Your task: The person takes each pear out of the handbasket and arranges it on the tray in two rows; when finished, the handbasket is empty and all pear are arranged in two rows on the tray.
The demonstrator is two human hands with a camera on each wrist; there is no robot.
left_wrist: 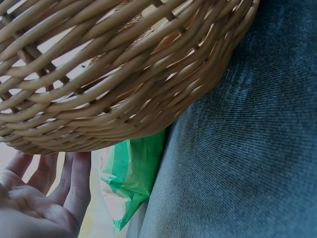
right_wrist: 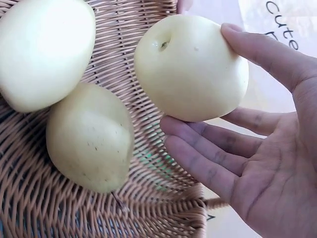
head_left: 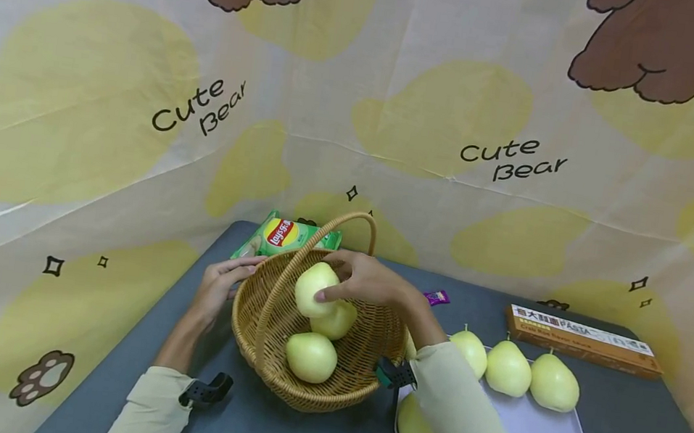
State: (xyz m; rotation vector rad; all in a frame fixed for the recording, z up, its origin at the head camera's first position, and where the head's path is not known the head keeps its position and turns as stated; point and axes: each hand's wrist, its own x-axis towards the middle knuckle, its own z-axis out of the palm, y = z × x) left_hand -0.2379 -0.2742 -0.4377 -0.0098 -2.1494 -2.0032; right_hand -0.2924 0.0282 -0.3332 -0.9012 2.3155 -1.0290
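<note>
"Cute Bear" on the backdrop point(head_left: 513, 158) (twice), "Lay's" on the green bag point(head_left: 281, 235), "PASTA" on the box point(head_left: 584, 339).

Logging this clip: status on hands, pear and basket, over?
Right hand holds pale yellow-green pear above woven wicker basket. Left hand steadies basket rim. Two pears already inside; nothing blocking.

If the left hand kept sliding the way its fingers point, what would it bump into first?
Likely the chip bag. The left hand rests against the basket rim, fingers aimed along it toward the bag, though depth is hard to judge.
</note>
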